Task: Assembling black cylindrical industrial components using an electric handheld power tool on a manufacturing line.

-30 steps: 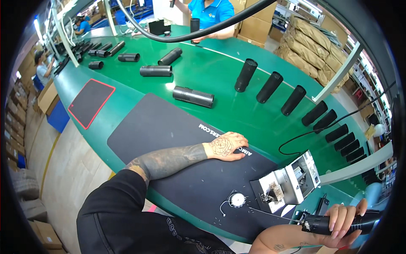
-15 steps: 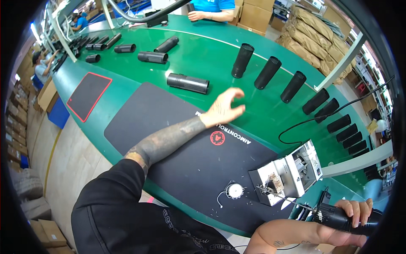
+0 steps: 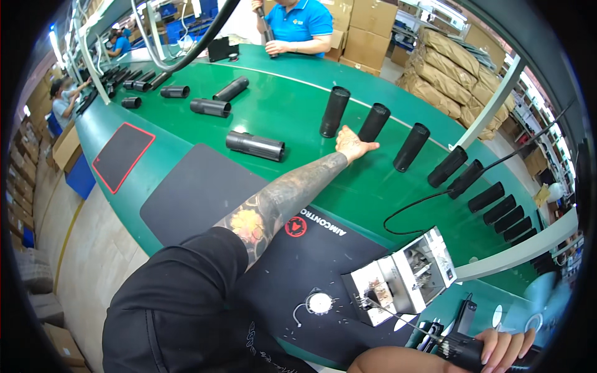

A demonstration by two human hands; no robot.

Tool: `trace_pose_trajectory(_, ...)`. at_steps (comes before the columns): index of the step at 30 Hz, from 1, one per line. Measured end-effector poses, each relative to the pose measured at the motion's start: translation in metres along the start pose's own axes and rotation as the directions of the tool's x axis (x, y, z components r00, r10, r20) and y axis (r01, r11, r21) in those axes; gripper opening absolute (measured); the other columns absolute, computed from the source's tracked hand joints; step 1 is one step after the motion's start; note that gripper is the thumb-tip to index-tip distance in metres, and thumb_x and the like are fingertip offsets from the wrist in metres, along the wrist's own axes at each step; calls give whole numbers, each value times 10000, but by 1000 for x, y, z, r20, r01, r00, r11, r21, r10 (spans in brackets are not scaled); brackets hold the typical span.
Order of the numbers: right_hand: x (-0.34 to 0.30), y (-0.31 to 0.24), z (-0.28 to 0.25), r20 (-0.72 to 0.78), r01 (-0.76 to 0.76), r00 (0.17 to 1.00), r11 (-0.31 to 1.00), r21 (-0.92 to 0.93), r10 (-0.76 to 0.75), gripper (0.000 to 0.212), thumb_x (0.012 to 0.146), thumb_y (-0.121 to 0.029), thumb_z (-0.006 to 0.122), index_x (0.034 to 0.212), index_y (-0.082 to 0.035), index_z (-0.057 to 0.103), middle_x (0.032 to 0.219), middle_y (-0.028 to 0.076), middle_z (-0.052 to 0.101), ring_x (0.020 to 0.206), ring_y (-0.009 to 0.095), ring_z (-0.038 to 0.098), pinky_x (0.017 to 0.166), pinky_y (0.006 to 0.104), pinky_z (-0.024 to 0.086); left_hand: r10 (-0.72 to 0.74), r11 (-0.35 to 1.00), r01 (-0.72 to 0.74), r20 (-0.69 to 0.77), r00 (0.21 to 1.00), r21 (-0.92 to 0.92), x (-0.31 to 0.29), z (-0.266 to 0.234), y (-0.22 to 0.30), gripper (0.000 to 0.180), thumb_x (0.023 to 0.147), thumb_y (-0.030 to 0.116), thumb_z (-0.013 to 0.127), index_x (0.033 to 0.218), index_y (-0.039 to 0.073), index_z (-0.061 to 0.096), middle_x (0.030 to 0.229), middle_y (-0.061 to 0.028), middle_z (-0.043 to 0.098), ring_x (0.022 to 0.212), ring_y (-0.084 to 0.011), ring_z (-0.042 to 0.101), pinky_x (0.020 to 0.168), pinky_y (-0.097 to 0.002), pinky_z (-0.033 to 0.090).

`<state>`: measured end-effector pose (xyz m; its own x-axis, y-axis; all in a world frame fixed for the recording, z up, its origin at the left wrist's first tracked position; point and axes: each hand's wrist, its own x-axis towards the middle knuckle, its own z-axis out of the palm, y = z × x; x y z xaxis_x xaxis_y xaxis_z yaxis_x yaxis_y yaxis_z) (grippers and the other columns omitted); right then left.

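Note:
My left hand point(image 3: 356, 148) reaches far across the green table with its fingers apart. It is at the near side of an upright black tube point(image 3: 374, 123); whether it touches the tube I cannot tell. Another black tube point(image 3: 336, 110) stands just left of it, and a third tube point(image 3: 411, 147) to the right. At the lower right my right hand point(image 3: 507, 349) is wrapped round a black ribbed cylinder point(image 3: 460, 351). A thin dark line runs from that cylinder to a metal bench machine point(image 3: 401, 273). A round white part point(image 3: 320, 303) with a short wire lies on the dark mat point(image 3: 273, 298).
More black tubes stand in a row curving right, and several lie at the left, one tube point(image 3: 255, 145) nearest. A black cable point(image 3: 404, 232) loops behind the machine. White posts point(image 3: 497, 102) rise at the right. Across the table a person in blue point(image 3: 298, 28) holds a dark tube.
My left hand has moved forward and right, to the standing tubes. The view has shifted. My right hand keeps its hold on the black ribbed cylinder. The person opposite now shows a tube in hand.

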<state>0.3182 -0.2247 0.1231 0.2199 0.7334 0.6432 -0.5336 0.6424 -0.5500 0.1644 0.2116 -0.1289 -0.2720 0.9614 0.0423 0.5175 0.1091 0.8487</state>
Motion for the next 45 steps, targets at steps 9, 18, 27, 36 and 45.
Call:
trace_pose_trajectory(9,-4,1,-2,18,49,999,996,-80,-48,687,763,-578,693,1157,-66,460,791,33,547,647,137,538,667,276,400,169,956,-100,241,956,-275,-16,-2,1,741,683,452,759,1204,-5,495,1081,-169,624,959,-288,628,877,-370,484)
trace_pose_trajectory(18,-10,-4,-5,34,55,998,990,-126,-51,795,751,-616,691,1269,-66,442,875,61,561,706,162,561,699,289,413,453,680,26,448,771,-733,-153,-115,-22,454,773,210,745,1123,22,525,992,-75,605,880,-158,567,818,-303,471)
trace_pose_trajectory(27,-7,9,27,79,88,992,986,142,-100,624,823,-522,659,1237,-89,486,815,35,564,651,145,550,697,296,440,743,631,-548,224,631,-549,-227,-146,-64,615,607,103,757,1167,61,507,1048,-97,560,940,-231,562,849,-331,454)
trace_pose_trajectory(36,-13,32,17,94,636,724,714,293,-683,244,837,-292,663,1014,-154,568,704,-38,574,558,83,525,623,259,446,816,503,-575,137,561,-645,-217,-124,-89,586,536,37,765,1077,96,547,1063,-66,564,964,-241,562,864,-336,459)
trace_pose_trajectory(45,-36,119,2,366,221,922,945,-241,-122,354,723,-278,666,1014,-144,515,716,-63,551,560,61,522,656,262,404,775,583,-488,265,573,-650,-209,-90,-120,539,639,28,784,1106,89,522,1100,-74,603,973,-212,601,876,-325,483)
